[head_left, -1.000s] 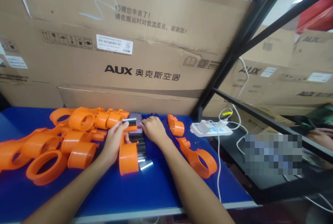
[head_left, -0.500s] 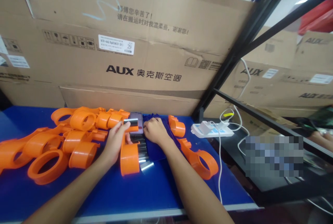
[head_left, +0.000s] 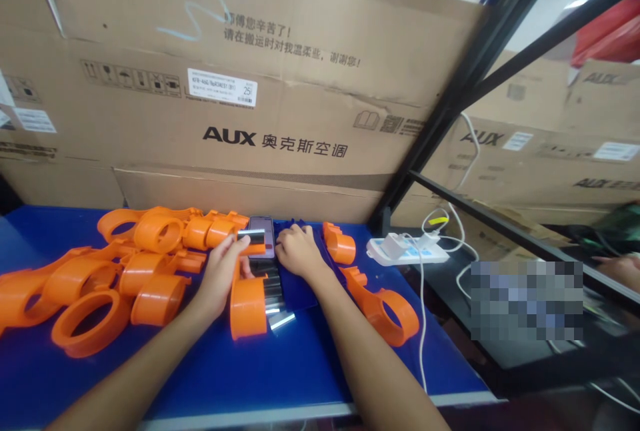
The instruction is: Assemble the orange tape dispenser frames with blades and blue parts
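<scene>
My left hand (head_left: 223, 269) is closed around an orange tape dispenser (head_left: 249, 307), its round hub hanging toward me. Across the dispenser's upper end lies a black strip with a toothed silver edge (head_left: 251, 236), under my thumb. My right hand (head_left: 299, 251) rests with curled fingers over a dark blue heap or holder (head_left: 300, 291); whatever its fingertips pinch is hidden. Between the hands, several black and silver blade strips (head_left: 273, 287) lie in a row on the blue table. Behind them is a phone (head_left: 262, 225), partly covered by the held dispenser.
Several orange dispensers (head_left: 90, 277) crowd the left side. Two more orange dispensers (head_left: 393, 316) lie right of my right arm. A white power strip (head_left: 407, 251) with plugs and cables sits beyond the black frame post (head_left: 430, 131). A large cardboard sheet (head_left: 280, 104) closes off the back.
Both hands stay almost where they were, the left still holding the dispenser. The view has shifted very slightly.
</scene>
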A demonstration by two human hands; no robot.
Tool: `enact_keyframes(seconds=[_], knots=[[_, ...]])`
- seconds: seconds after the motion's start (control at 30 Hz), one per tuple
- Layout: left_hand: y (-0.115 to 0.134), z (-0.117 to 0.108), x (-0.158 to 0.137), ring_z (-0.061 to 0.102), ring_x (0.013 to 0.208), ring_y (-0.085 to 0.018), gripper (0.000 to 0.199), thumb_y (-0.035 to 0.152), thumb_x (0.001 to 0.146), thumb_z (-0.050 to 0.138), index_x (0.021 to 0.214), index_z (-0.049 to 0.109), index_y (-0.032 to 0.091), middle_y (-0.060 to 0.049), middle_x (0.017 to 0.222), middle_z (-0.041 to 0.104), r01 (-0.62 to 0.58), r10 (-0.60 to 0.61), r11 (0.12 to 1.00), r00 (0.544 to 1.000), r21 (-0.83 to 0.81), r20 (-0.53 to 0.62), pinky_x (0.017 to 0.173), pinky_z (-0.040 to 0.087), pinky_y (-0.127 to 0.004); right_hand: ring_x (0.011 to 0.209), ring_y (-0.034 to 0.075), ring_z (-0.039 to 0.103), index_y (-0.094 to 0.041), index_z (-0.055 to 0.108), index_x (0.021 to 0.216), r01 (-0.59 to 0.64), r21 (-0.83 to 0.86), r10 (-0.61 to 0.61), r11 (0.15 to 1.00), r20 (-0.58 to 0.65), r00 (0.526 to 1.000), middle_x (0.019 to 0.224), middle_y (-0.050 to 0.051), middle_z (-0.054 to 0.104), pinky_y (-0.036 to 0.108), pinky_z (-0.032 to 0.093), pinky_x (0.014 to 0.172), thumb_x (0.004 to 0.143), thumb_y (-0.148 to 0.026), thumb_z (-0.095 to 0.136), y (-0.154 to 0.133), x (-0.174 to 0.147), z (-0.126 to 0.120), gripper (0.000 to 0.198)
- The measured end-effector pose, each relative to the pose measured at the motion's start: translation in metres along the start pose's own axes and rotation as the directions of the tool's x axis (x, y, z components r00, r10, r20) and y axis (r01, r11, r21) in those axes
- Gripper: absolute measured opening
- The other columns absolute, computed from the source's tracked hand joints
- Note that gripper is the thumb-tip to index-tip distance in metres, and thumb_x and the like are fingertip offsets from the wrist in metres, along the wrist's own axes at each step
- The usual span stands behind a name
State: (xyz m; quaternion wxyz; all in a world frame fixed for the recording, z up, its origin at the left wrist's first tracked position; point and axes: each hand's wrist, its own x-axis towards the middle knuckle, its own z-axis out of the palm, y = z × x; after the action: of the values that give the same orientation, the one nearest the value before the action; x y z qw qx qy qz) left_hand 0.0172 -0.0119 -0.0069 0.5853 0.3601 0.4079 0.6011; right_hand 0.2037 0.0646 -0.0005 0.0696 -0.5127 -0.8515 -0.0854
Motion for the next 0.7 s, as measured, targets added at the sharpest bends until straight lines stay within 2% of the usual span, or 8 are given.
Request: enact_keyframes(seconds=[0.3, 0.53, 0.7], knots=[[-0.001, 0.0, 0.002, 0.056, 0.043, -0.014, 0.04, 0.053, 0.076, 0.08, 0.086, 0.057, 0.022, 0.004, 0.052, 0.058, -0.001, 0.001, 1.0, 1.0, 0.001, -0.007, 0.049, 0.048, -0.025, 0.112, 0.029, 0.055, -0.018, 0.078, 0.11, -0.036, 0.024, 0.037, 0.999, -0.034, 0.999, 0.123, 0.014, 0.074, 0.04, 0.033, 0.092, 0.099, -0.024, 0.048, 0.002, 0.0, -0.003, 0.032], [0.001, 0.001, 0.0, 0.055, 0.042, -0.014, 0.04, 0.053, 0.077, 0.08, 0.083, 0.055, 0.023, 0.004, 0.052, 0.059, -0.004, 0.004, 1.0, 1.0, -0.008, -0.017, 0.047, 0.047, -0.025, 0.113, 0.03, 0.06, -0.018, 0.073, 0.121, -0.116, -0.019, 0.115, 0.993, -0.04, 0.993, 0.117, 0.016, 0.076, 0.04, 0.036, 0.093, 0.101, -0.025, 0.047, 0.002, -0.001, -0.006, 0.033], [0.002, 0.0, 0.002, 0.055, 0.043, -0.014, 0.039, 0.053, 0.078, 0.079, 0.081, 0.055, 0.022, 0.003, 0.052, 0.059, -0.009, 0.009, 1.0, 1.0, -0.006, -0.021, 0.048, 0.048, -0.025, 0.115, 0.031, 0.063, -0.019, 0.075, 0.114, -0.125, -0.072, 0.126, 0.99, 0.012, 0.992, 0.117, 0.017, 0.075, 0.04, 0.041, 0.094, 0.1, -0.017, 0.048, 0.014, 0.012, -0.018, 0.031]])
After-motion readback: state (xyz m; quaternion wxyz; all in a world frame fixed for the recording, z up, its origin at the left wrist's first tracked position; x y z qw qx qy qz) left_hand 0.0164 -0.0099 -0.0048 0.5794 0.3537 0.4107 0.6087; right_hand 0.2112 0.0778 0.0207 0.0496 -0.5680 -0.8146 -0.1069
